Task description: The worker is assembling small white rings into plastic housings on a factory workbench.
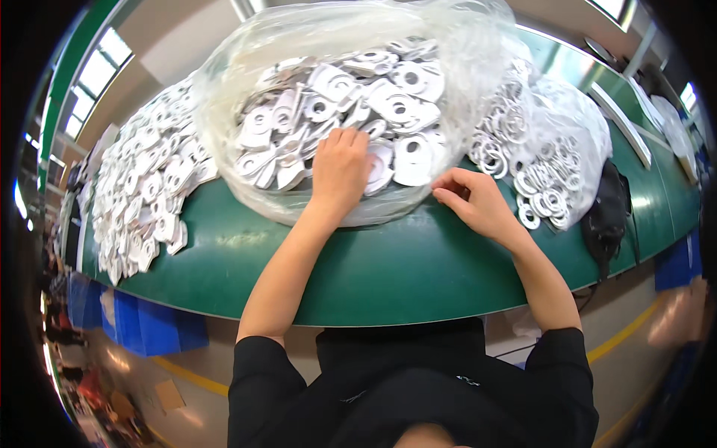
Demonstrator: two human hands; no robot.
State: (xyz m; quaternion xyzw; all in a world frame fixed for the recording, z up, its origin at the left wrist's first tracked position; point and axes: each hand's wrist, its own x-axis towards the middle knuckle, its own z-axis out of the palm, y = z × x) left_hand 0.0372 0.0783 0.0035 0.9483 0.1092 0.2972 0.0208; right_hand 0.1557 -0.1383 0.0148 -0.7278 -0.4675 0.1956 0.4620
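A large clear plastic bag [246, 198] lies open on the green table in front of me, heaped with flat white parts [323, 110] that have round holes. My left hand [342, 170] reaches into the bag over its near rim. Its fingers are bent down among the white parts; the tips are hidden, so what they hold, if anything, does not show. At the bag's near right rim is my right hand [474, 200], with curled fingers and the thumb and forefinger closing at the film's edge.
Similar white parts [153, 187] form a loose heap at the left of the green table [388, 276]. On the right, white rings [549, 179] spill from another clear bag [594, 127]. A black bag [606, 216] and a long white strip [621, 123] lie beyond. Blue bins [153, 325] stand below the left edge.
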